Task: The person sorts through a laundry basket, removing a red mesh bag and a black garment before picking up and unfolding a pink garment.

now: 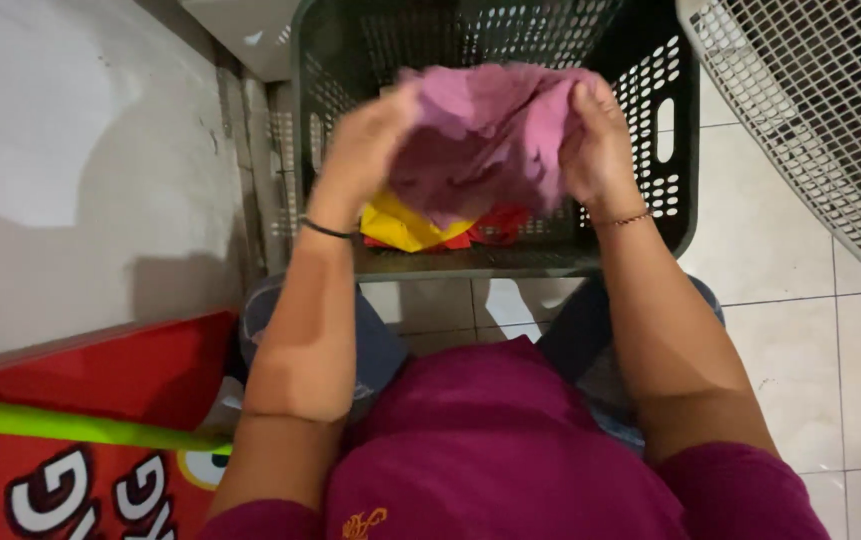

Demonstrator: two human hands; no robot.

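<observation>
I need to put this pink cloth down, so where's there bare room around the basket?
Bare floor tile lies right of the dark green basket, below the white basket. The dark basket holds yellow cloth and red cloth. Both hands, left hand and right hand, hold the pink cloth above it.

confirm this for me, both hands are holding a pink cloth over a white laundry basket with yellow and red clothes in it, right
Not quite: the laundry basket under the pink cloth is dark green, not white. The head view shows it. The rest holds: the left hand and right hand both hold the cloth, with yellow clothes and red clothes inside.
</observation>
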